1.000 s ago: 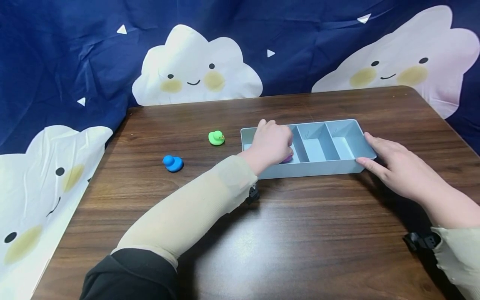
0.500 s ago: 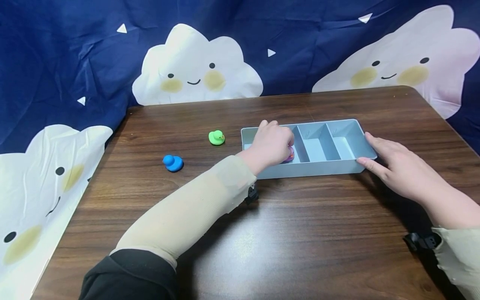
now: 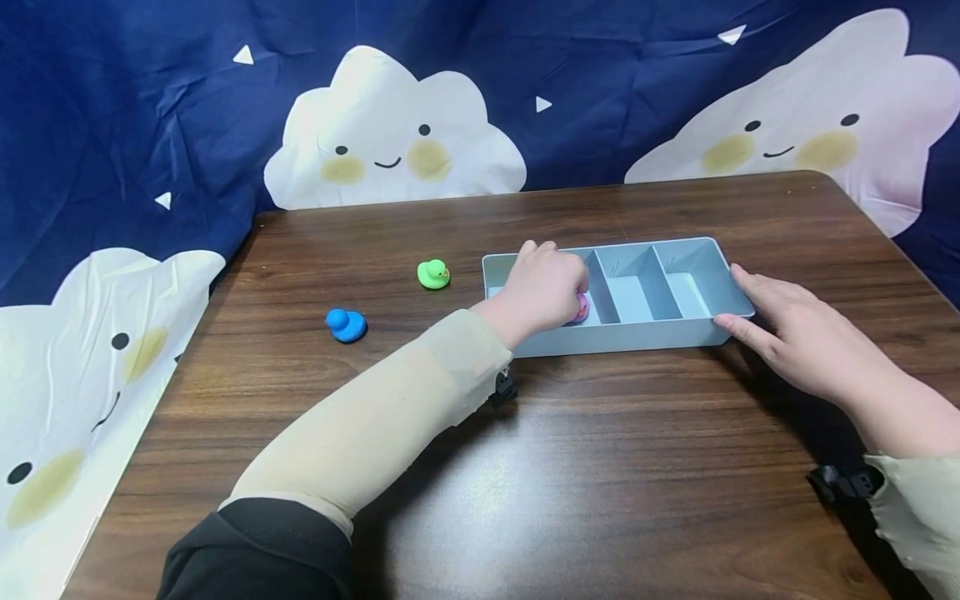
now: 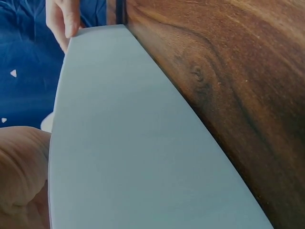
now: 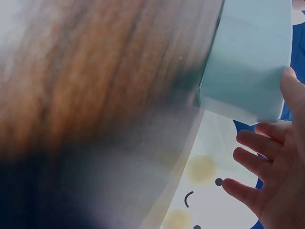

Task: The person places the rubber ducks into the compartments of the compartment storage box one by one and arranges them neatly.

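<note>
In the head view, a light blue divided tray [image 3: 622, 336] lies across the table. My left hand [image 3: 543, 287] reaches down into its left part, fingers curled. A small pink and purple toy [image 3: 582, 308] pokes out beside those fingers; the rest of it is hidden behind the hand. In the left wrist view the tray's long side [image 4: 128, 129] hides the fingertips. My right hand [image 3: 795, 333] steadies the tray's right end, thumb [image 5: 291, 83] on the near side by the rim. Its other fingers stay straight and spread at the short end.
A green rubber duck [image 3: 432, 275] and a blue rubber duck [image 3: 346, 326] sit on the wooden table [image 3: 645, 483] left of the tray. A dark blue cloth [image 3: 585, 50] with smiling clouds hangs behind the table's far edge.
More of the pink and purple toy shows beside my left fingers than a second ago. Both hands and the tray stay almost where they were.
</note>
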### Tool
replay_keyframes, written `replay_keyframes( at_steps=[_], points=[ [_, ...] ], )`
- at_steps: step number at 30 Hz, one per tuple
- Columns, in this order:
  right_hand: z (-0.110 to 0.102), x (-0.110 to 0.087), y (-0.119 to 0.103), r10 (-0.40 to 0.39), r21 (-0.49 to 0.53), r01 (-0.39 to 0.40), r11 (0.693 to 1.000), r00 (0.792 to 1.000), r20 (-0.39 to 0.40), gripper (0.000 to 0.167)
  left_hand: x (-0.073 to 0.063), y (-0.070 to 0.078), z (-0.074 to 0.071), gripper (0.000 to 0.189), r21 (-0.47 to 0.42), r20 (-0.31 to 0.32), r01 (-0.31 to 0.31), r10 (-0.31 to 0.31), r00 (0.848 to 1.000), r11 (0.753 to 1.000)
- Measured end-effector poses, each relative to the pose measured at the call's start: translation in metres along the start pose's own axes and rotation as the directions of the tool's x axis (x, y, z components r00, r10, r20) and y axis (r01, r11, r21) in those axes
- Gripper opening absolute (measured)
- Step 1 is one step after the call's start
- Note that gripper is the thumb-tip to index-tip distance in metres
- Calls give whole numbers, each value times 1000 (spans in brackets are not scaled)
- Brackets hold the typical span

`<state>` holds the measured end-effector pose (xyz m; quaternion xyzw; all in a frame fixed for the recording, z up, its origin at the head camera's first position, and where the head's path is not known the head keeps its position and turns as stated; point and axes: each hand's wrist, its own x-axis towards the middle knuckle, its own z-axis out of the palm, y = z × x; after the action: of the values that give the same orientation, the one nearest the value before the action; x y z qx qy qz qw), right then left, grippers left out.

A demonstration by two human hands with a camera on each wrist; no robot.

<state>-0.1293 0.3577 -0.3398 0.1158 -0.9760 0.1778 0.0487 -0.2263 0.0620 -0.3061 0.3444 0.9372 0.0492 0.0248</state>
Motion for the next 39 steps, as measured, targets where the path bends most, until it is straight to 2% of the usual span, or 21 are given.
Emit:
replay_keyframes(
  at_steps=[7,10,13,15,17,20,23,25,27,30,33,36,37,39],
  points=[
    [0,0,1,-3,-4,3,1000,1000,2,68,0,-1,0,15,-20,2,-6,6,1000,1000],
    [1,6,1,-19,-2,19,1000,1000,7,68,-2,-5,-3,17,-34,-1,19,-19,1000,999],
    [2,12,1,-35,2,35,999,999,10,68,-6,-9,-14,25,-52,-27,55,-57,998,997],
    [3,16,1,-47,5,47,999,999,14,69,-12,-14,-26,27,-61,-63,79,-83,995,995],
    [4,21,0,-58,10,58,998,998,21,69,-20,-21,-41,28,-79,-113,102,-110,987,992],
    [6,27,-1,-69,14,69,998,997,32,69,-41,-36,-64,28,-144,-190,124,-150,970,982],
    [8,32,-3,-72,17,72,997,996,43,70,-70,-60,-80,27,-248,-275,127,-195,941,960],
    [9,35,-3,-64,14,63,998,997,51,71,-92,-79,-85,27,-311,-317,146,-247,916,939],
    [9,36,-3,-54,12,54,998,997,54,72,-116,-100,-85,28,-380,-348,173,-314,884,909],
    [8,29,3,-25,-2,25,1000,999,41,73,-146,-130,-75,31,-477,-325,248,-432,842,843],
    [5,19,10,1,-15,-1,1000,1000,25,74,-169,-155,-54,39,-578,-250,335,-553,795,744],
    [2,10,17,23,-29,-22,999,1000,5,75,-184,-171,-27,55,-617,-156,437,-646,747,654],
    [2,8,19,28,-36,-28,999,1000,-4,75,-187,-173,-19,61,-619,-118,473,-669,733,627],
    [1,4,22,29,-46,-30,999,999,-21,75,-189,-177,-3,72,-607,-53,528,-692,720,595]
  ],
)
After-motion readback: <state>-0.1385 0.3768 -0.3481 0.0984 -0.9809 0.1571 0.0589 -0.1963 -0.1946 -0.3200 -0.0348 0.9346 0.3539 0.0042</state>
